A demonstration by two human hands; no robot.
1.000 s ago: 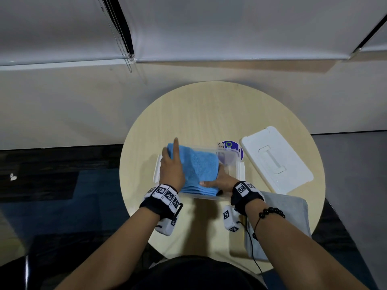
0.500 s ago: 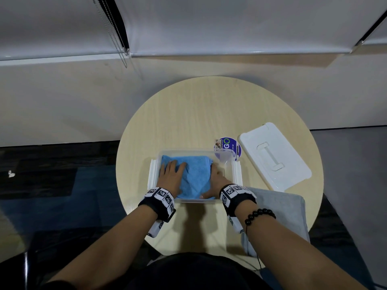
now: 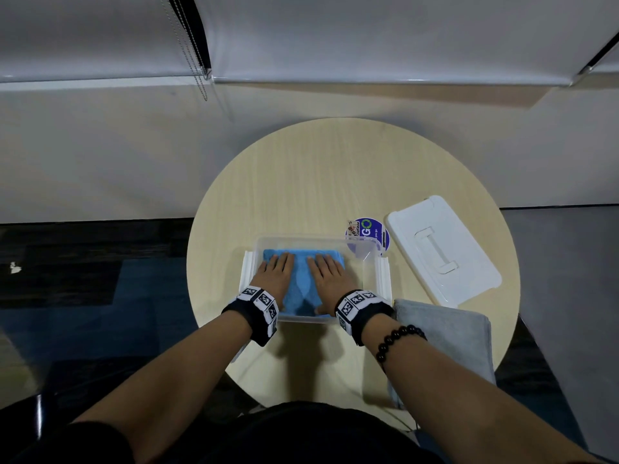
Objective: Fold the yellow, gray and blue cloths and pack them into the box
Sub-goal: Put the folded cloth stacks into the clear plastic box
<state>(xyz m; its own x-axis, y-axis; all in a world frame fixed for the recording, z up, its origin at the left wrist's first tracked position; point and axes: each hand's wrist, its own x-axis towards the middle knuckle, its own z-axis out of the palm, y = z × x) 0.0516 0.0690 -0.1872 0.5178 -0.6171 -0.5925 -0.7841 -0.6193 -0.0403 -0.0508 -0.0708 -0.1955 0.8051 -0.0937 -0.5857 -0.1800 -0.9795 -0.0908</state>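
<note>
Hands (image 3: 273, 277) (image 3: 331, 279) flat on blue cloth (image 3: 301, 286) inside box (image 3: 384, 279)

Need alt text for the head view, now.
The left hand and right hand press flat on a folded blue cloth inside a clear box on a round table. A white lid lies right of it; a gray cloth rests at the table's near-right edge.

left hand (image 3: 275, 274) flat, right hand (image 3: 330, 275) flat, fingers straight, side by side
</note>
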